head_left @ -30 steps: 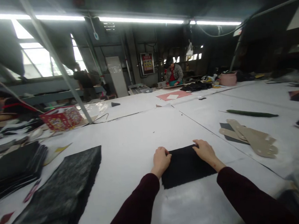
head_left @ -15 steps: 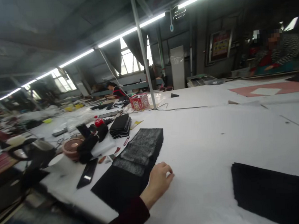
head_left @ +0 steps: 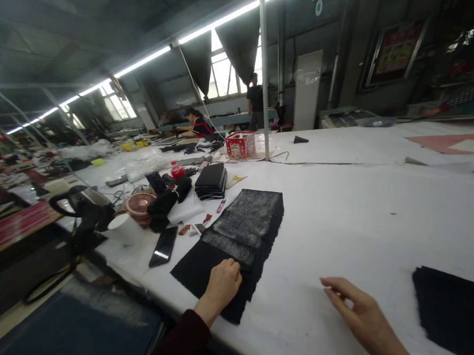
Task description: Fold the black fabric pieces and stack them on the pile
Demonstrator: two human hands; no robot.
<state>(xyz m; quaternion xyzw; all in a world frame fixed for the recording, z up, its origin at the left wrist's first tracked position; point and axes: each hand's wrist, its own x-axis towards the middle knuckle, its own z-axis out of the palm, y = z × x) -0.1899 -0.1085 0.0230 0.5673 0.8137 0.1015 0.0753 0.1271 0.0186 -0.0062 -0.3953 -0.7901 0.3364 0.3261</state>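
A stack of black fabric pieces (head_left: 202, 265) with fuzzy grey-faced pieces (head_left: 251, 214) on its far part lies before me. My left hand (head_left: 223, 280) is over the near part of this stack, beside the lower edge of the grey-faced pieces. Its fingers are curled in, and their tips are hidden. To the right, my right hand (head_left: 359, 309) hovers over the white tabletop (head_left: 336, 225), fingers partly bent with a gap between them and nothing held. Another black fabric stack (head_left: 457, 308) lies at the right edge, apart from that hand.
Left of the fabric are a phone (head_left: 163, 247), a white cup (head_left: 123, 229), a pink fan (head_left: 140, 205), a kettle (head_left: 86, 205) and a small black stack (head_left: 211, 180). A metal pole (head_left: 265, 79) stands behind. People are at work farther back.
My left hand has moved from the right side of the fabric stack onto its near part, with fingers curled. My right hand has come into view. The camera has turned left.
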